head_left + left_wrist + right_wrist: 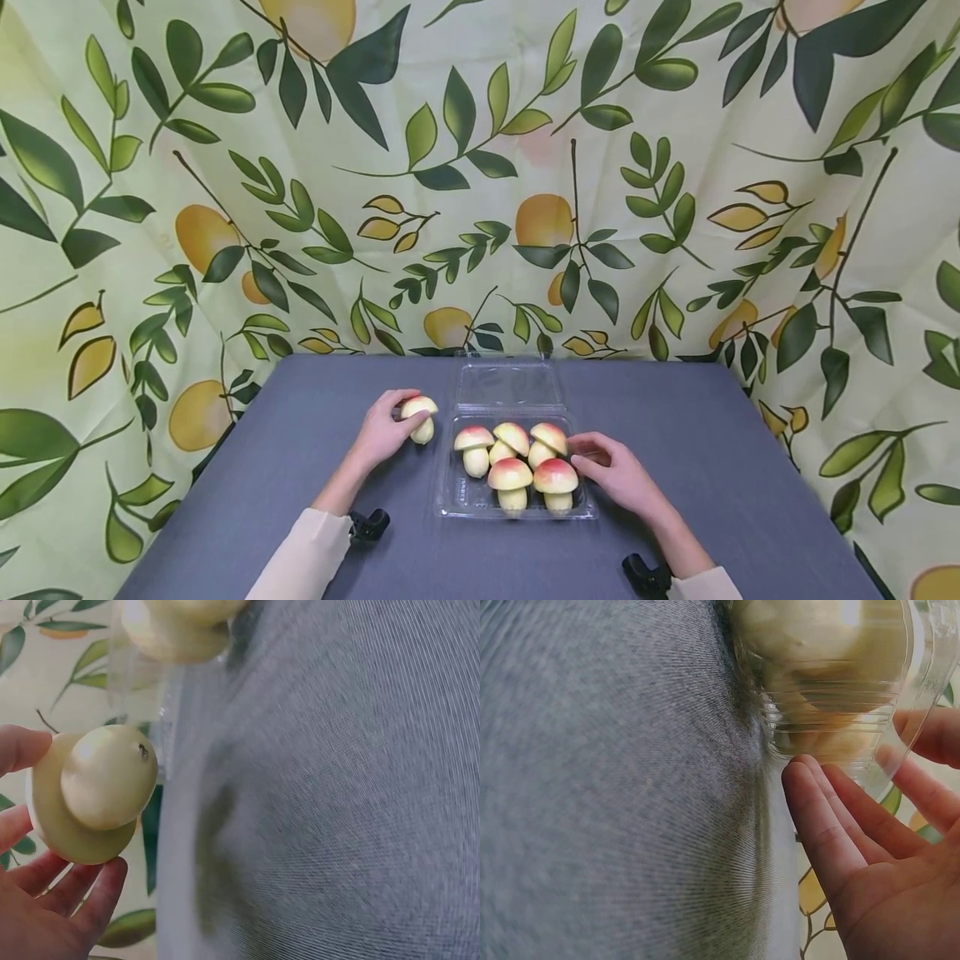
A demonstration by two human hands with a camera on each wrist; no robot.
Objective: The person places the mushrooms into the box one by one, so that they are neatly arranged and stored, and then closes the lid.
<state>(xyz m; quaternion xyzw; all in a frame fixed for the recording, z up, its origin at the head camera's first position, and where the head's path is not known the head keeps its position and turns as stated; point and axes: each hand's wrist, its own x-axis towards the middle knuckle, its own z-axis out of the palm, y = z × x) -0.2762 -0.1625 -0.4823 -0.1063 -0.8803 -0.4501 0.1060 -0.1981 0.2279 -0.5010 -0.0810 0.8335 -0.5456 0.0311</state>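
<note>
My left hand (386, 429) grips a mushroom (420, 417) by its cap, just left of the clear plastic container. The mushroom has a rounded cap with a red-pink blush and a pale cream stem. In the left wrist view, thumb and fingers surround the cap of this mushroom (112, 780), its stem end facing the camera. My right hand (618, 475) is at the right side of the container (465, 498), its nearly straight fingers (821, 817) touching the plastic wall. Several similar mushrooms (511, 477) lie in the container in two rows.
The container's clear lid (510, 387) lies folded back on the far side. A grey cloth (652, 400) covers the table. Behind and at both sides hangs a leaf-and-fruit printed curtain (480, 250). Each wrist wears a black camera mount (370, 525).
</note>
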